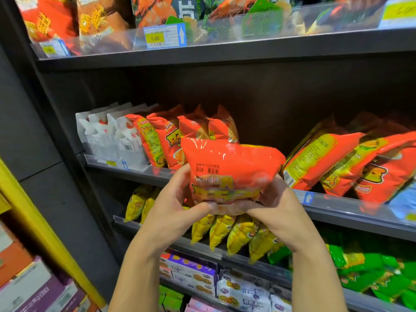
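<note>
I hold an orange snack bag in front of the middle shelf, upside down, with its printed label near my fingers. My left hand grips its lower left edge, thumb curled under the bag. My right hand grips the lower right edge, and the thumbs nearly meet beneath it. Just behind the bag, a row of matching orange bags stands on the shelf.
White bags fill the shelf's left end and more orange bags lean at the right. The dark shelf edge carries price tags. Yellow bags and green bags sit lower. Cartons stand at the far left.
</note>
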The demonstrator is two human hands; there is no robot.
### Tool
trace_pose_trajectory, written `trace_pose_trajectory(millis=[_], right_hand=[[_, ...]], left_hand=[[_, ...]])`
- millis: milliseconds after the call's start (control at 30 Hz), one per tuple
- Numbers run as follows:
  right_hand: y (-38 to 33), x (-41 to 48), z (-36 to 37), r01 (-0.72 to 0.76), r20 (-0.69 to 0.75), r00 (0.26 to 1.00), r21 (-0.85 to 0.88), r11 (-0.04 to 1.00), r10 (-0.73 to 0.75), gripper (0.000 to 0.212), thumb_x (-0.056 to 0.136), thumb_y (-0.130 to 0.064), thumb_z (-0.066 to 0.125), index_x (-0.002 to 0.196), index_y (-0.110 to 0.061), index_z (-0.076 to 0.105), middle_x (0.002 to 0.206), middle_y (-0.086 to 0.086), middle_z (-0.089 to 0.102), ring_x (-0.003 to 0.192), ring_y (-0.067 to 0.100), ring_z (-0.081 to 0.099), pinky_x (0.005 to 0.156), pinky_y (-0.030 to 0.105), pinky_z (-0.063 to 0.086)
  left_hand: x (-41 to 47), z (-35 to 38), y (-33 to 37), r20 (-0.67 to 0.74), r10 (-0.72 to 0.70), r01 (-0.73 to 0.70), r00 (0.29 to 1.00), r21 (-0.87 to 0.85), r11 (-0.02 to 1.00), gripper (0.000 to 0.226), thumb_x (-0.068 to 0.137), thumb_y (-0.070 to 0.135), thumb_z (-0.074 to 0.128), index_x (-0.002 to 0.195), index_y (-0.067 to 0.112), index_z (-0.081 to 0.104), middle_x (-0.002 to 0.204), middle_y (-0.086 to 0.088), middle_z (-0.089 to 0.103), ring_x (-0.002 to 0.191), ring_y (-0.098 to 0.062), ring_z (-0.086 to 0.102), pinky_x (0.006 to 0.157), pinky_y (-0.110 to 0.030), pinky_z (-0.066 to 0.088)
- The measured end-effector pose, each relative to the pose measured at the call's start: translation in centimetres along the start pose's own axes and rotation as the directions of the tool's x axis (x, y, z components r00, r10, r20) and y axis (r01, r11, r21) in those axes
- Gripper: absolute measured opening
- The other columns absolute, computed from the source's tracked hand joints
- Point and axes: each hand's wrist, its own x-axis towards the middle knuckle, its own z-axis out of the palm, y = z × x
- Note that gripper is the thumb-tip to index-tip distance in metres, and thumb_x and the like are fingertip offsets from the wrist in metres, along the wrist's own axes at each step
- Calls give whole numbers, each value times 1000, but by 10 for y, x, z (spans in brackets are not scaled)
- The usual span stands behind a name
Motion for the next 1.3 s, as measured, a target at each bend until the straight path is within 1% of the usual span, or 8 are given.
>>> trace_pose_trajectory(millis=[267,367,500,600,700,867,1100,1300], right_hand=[[-35,23,12,-321,58,947,219,921,316,52,85,-48,79,114,-5,73,104,14,81,99,33,78,88,46,63],[-46,34,11,-402,59,913,303,864,404,38,94,-40,71,99,-3,78,90,15,81,76,22,80,64,30,64],[-51,46,6,-424,86,905,277,862,417,37,93,-48,69,77,-18,83,79,6,81,65,15,78,52,23,59],[-51,53,9,-446,155,895,317,837,418,46,71,-62,83,92,-21,83,91,6,82,78,18,80,64,29,62],[-48,43,15,-454,157,888,438,776,432,64,73,-58,77,122,-16,73,110,13,80,96,27,80,80,42,65],[-42,21,15,-355,114,928,560,749,355,53,87,-40,71,132,-13,67,122,18,76,112,38,74,102,55,56],[-44,24,32,-82,-154,980,259,962,125,64,85,-40,85,140,-24,55,125,3,76,113,24,75,98,55,59],[-47,12,41,-21,-32,999,203,979,28,53,93,-61,60,143,-45,55,141,-14,67,128,6,65,100,30,57]], left_hand=[[15,-1,24,124,-189,217,974,-275,937,40,106,25,60,142,8,58,94,-5,82,86,-12,80,66,-22,60],[34,-1,31,139,-205,246,969,-437,865,47,114,18,36,155,-2,40,121,-25,74,111,-21,74,89,-27,55],[54,4,46,54,-407,393,912,-403,826,60,104,28,64,153,-1,46,152,-24,54,136,-33,58,102,-31,48],[49,5,49,43,-421,393,906,-454,800,52,74,40,89,115,14,72,97,-10,82,88,-19,80,98,-43,57],[33,6,47,56,-274,269,960,-450,852,21,104,33,59,108,14,66,47,7,67,43,1,66,53,-20,56],[18,16,50,-176,-311,252,934,-292,923,63,77,52,77,134,34,58,123,6,73,105,-16,75,86,-42,64],[11,23,47,-202,0,-10,979,-51,999,63,87,63,67,146,46,51,139,28,59,126,11,56,103,-28,52],[8,28,44,-176,9,-21,984,-67,998,71,82,61,76,146,47,48,133,12,69,119,-10,69,103,-50,56]])
